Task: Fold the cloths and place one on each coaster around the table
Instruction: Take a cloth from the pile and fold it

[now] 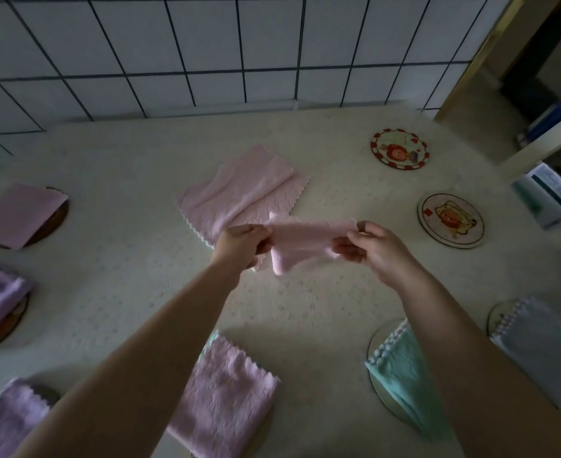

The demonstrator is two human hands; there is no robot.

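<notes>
My arms hide part of the lilac cloth [226, 388] and the teal cloth [404, 375]. The coasters under the left cloths barely show: only a dark rim [61, 214] peeks from beneath the pink one [18, 213]. The grey cloth [543, 345] and the corner cloth [5, 421] are cut off by the edges.

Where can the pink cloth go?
Two bare coasters on the right: the red-rimmed coaster by the wall and the cartoon coaster beside the right hand. The left coasters already carry cloths; the table left of the left hand is bare.
</notes>
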